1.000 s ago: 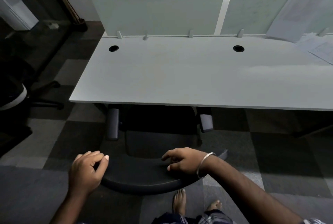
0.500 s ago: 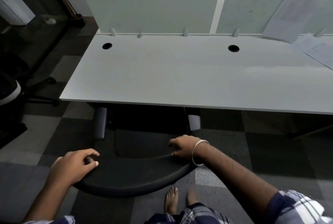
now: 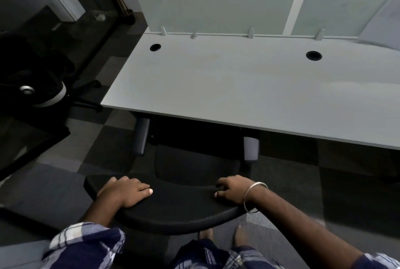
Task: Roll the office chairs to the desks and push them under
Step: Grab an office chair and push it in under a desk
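The office chair (image 3: pixel 173 210) stands at the near edge of the table (image 3: pixel 249 87), its seat and the front ends of both armrests (image 3: pixel 141 136) already beneath the tabletop; only the curved top of the backrest and the rear of the armrests project toward the person. The left hand (image 3: pixel 125 193) grips the left end of the backrest top, fingers curled over its far side and thumb laid along the upper surface. The right hand (image 3: pixel 233 188), with a metal bangle (image 3: pixel 255 197) at the wrist, grips the right end in the same manner. Compared with one second ago, the left hand has shifted from a loose hold beside the rim to a firm hold on top of it, and the chair sits slightly further under the table. This indicates that the push is nearly finished; a short forward travel probably remains before the backrest meets the table edge. A second chair (image 3: pixel 43 91) stands well apart to the left on the carpet floor (image 3: pixel 65 160). Divider panels (image 3: pixel 216 2) rise along the far edge of the table.
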Action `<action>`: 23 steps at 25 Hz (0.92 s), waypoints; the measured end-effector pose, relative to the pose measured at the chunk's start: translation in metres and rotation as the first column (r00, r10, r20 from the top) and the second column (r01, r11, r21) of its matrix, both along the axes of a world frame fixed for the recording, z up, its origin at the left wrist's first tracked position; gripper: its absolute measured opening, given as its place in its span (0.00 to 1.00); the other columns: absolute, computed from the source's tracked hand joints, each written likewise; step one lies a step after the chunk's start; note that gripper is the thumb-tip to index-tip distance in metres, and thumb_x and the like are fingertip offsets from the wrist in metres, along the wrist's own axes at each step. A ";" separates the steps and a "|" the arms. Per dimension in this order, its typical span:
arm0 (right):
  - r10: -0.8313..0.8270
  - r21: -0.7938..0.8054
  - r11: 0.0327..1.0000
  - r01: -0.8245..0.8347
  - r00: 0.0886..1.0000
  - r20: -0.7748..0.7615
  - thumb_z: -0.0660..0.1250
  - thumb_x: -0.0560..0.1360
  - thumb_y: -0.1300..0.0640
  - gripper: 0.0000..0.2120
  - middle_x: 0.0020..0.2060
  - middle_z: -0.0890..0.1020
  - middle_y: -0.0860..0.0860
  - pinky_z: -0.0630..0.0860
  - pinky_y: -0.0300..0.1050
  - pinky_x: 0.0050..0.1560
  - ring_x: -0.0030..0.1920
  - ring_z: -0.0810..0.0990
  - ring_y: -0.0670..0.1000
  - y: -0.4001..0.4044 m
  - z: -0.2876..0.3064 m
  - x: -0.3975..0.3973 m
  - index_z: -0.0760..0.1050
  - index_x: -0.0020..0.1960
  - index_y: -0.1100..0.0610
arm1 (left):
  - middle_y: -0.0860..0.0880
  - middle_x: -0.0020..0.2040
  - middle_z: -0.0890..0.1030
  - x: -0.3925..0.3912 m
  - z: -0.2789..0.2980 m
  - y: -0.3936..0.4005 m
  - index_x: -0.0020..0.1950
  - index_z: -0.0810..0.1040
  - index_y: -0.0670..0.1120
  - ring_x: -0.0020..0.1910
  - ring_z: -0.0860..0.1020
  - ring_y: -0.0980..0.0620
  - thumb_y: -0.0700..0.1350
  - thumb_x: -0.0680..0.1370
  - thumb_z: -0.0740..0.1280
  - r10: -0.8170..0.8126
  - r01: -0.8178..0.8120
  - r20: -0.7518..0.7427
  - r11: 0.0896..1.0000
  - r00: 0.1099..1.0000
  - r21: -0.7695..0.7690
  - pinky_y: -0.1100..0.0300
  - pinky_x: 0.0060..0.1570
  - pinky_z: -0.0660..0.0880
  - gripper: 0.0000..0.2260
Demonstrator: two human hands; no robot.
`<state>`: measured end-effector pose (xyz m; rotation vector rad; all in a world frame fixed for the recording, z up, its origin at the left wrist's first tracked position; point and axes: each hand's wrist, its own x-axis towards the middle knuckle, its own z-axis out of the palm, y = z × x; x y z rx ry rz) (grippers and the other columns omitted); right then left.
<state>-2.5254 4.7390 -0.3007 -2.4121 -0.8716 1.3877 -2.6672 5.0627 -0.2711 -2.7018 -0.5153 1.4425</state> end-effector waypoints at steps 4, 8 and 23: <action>-0.003 0.044 0.999 0.005 0.999 -0.050 0.64 0.82 0.45 0.21 0.68 0.76 0.56 0.71 0.49 0.69 0.69 0.75 0.57 0.008 -0.001 -0.021 0.73 0.73 0.52 | 0.60 0.78 0.67 -0.002 -0.003 0.012 0.77 0.67 0.66 0.77 0.64 0.51 0.72 0.81 0.49 0.001 -0.001 -0.030 1.000 1.000 -0.012 0.45 0.73 0.58 0.27; -0.091 0.058 0.993 0.099 0.988 -0.126 0.67 0.81 0.45 0.21 0.66 0.76 0.53 0.69 0.41 0.63 0.67 0.75 0.54 0.025 -0.023 -0.030 0.74 0.71 0.50 | 0.59 0.71 0.75 0.014 -0.012 0.049 0.68 0.77 0.65 0.70 0.71 0.52 0.74 0.78 0.55 0.076 -0.086 -0.118 0.993 0.990 -0.081 0.48 0.71 0.66 0.25; -0.529 -0.170 0.770 0.614 0.765 0.367 0.73 0.76 0.43 0.46 0.80 0.38 0.63 0.73 0.67 0.68 0.77 0.58 0.71 0.020 -0.164 0.097 0.43 0.78 0.25 | 0.34 0.81 0.60 0.145 -0.158 0.209 0.86 0.50 0.51 0.78 0.63 0.33 0.56 0.75 0.78 0.569 -0.529 0.330 0.822 0.753 -0.210 0.42 0.74 0.65 0.49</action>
